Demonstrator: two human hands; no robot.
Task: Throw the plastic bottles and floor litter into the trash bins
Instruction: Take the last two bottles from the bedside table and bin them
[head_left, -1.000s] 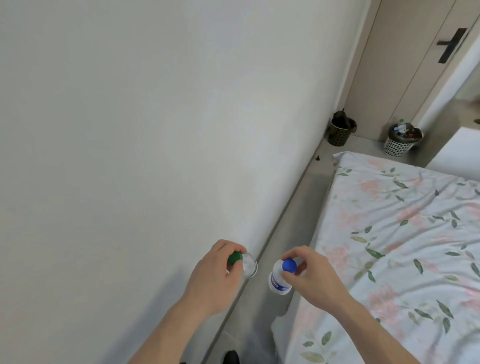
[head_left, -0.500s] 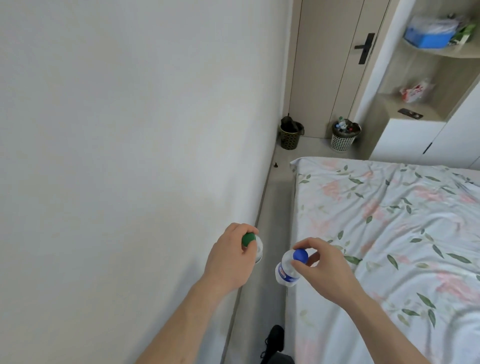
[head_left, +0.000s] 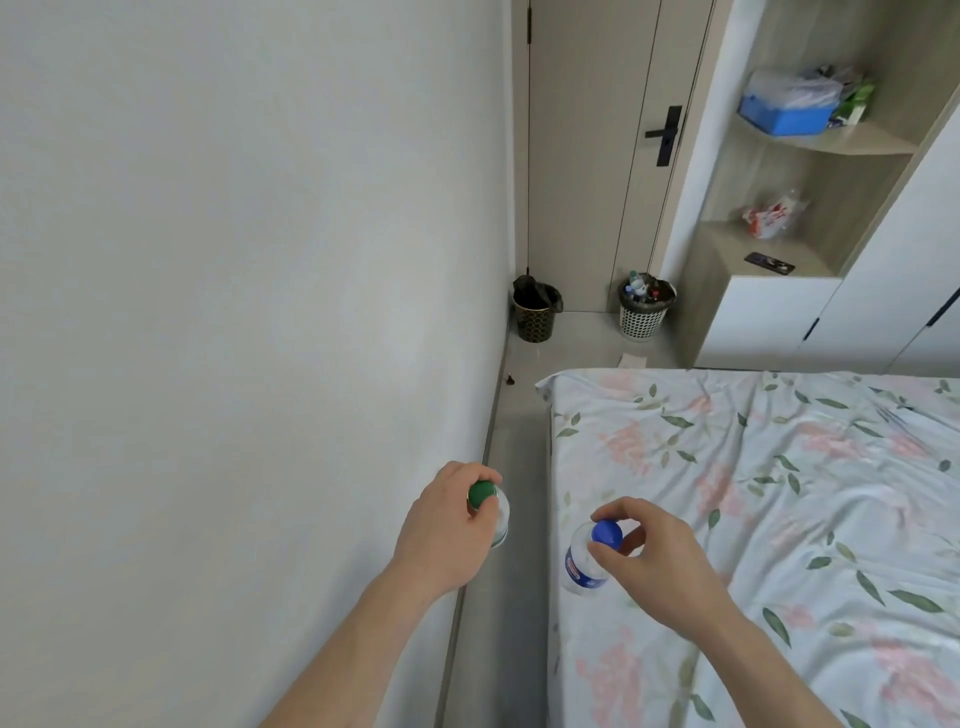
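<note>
Head view, both hands raised over the narrow floor strip between wall and bed. The left hand (head_left: 444, 530) curls its fingers round the neck of a clear plastic bottle with a green cap (head_left: 491, 506); the cap shows just past the thumb and forefinger, and the body hangs below the knuckles, close to the white wall (head_left: 234, 312). The right hand (head_left: 652, 558) pinches a clear bottle with a blue cap (head_left: 592, 556) at the cap, thumb and forefinger closed on it and the other fingers arched above; its red-and-blue label sits beneath the fingertips, over the edge of the bed with a floral sheet (head_left: 753, 493).

Well beyond the fingertips, at the far end of the floor strip, two trash bins stand before a beige door (head_left: 587, 156). The black bin with a gold pattern (head_left: 535, 317) stands in the corner, ahead of the left hand. The white lattice bin (head_left: 644, 314) stands ahead of the right hand and already holds bottles. A pale scrap of paper (head_left: 631, 359) lies on the floor just in front of the white bin, and a small dark bit of litter (head_left: 510, 380) lies by the skirting. A shelf unit (head_left: 779, 249) stands right of the bins.
</note>
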